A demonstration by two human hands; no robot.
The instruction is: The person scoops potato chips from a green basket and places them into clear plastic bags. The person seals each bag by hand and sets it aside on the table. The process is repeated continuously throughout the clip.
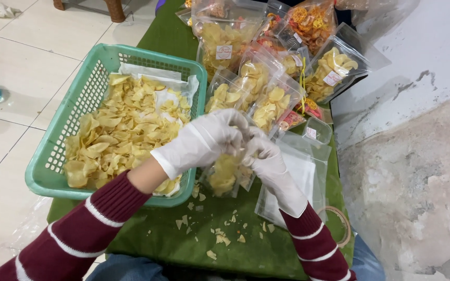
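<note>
The left hand [204, 140], in a thin white glove, and the right hand [269, 156], gloved the same, meet over a small clear plastic pouch [225, 174] standing on the green cloth-covered table [173, 239]; both sets of fingers are closed on the pouch's top edge, pinching it together, and pale yellow chips fill its lower half. Just left of it sits the turquoise plastic basket [53, 171], lined with white paper and, by my judgement, well over half full of loose yellow chips [121, 130]; much remains to bag. Behind the hands lie at least 6 filled clear bags of yellow chips [256, 78], some with a small label, and 1 bag of orange ring-shaped snacks [311, 21]; that share looks done. A flat stack of empty clear pouches [303, 171] waits just right of the right hand; chip crumbs [220, 237] scatter the cloth near the table's front edge.
</note>
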